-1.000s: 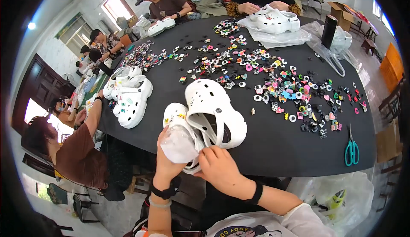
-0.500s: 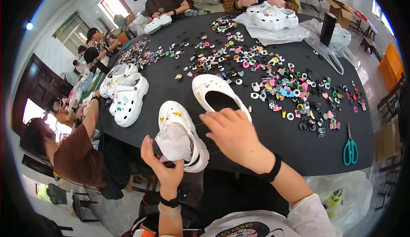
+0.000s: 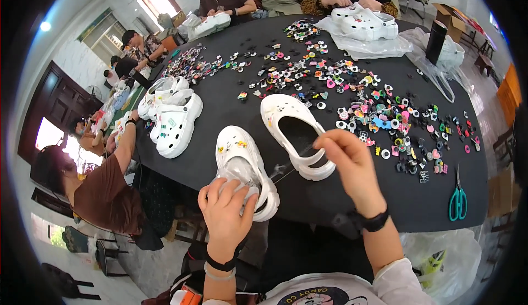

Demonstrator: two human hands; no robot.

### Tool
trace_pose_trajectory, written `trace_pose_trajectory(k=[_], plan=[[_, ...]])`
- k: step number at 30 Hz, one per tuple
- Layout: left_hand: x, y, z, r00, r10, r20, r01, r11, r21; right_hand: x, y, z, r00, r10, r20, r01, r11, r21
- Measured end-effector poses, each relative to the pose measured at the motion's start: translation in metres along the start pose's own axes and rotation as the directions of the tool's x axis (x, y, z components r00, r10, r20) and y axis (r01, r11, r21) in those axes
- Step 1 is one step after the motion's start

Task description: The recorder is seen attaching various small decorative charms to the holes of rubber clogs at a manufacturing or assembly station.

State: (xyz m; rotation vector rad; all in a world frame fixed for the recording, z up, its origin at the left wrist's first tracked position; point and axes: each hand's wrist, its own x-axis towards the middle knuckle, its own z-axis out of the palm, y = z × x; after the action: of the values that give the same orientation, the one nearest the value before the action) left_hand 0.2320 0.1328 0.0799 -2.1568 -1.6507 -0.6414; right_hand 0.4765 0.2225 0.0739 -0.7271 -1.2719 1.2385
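Note:
A white clog [image 3: 234,141] with small yellow charms on its toe stands at the near table edge. My left hand [image 3: 228,211] bends its fingers over the crumpled clear plastic bag [image 3: 241,170] in its opening, partly hiding the heel. To the right lies a second white clog [image 3: 280,110], its opening dark and its toe dotted with small charms. By its heel, my right hand [image 3: 355,170] has thumb and fingers pinched together. A thin clear strand [image 3: 294,167] stretches from those fingers toward the left clog.
Loose shoe charms [image 3: 385,112] cover much of the black table [image 3: 341,206]. Teal-handled scissors [image 3: 457,198] lie at right. More white clogs [image 3: 176,121] stand at left. A dark bottle [image 3: 436,42] is at the far right. Other people sit around the table.
My left hand has turned from open beside the clog to fingers over the plastic. My right hand has moved right and closed into a pinch. The view has shifted slightly.

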Motion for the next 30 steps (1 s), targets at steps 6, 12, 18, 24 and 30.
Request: trace_pose_trajectory(k=[6,12,18,24,30], plan=[[0.02,0.019,-0.009,0.998,-0.057,0.016,0.058,0.995,-0.082,-0.035,-0.03,-0.02,0.957,-0.017,0.291,0.068,0.984,-0.167],[0.03,0.043,-0.018,0.99,0.124,0.072,-0.116,0.987,-0.113,-0.058,-0.027,-0.031,0.962,-0.098,0.257,0.177,0.935,-0.307],[0.012,0.045,-0.05,0.991,0.133,-0.004,-0.125,0.924,-0.363,-0.103,-0.036,-0.079,0.966,-0.248,-0.068,0.038,0.401,-0.915],[-0.003,0.052,-0.04,0.996,0.046,-0.076,-0.082,0.808,-0.583,-0.229,-0.053,-0.271,0.857,-0.285,-0.43,-0.495,-0.223,-0.84],[-0.029,0.06,-0.016,0.991,0.024,-0.133,-0.108,0.733,-0.672,-0.243,-0.059,-0.295,0.764,-0.175,-0.621,-0.629,0.01,-0.777]])
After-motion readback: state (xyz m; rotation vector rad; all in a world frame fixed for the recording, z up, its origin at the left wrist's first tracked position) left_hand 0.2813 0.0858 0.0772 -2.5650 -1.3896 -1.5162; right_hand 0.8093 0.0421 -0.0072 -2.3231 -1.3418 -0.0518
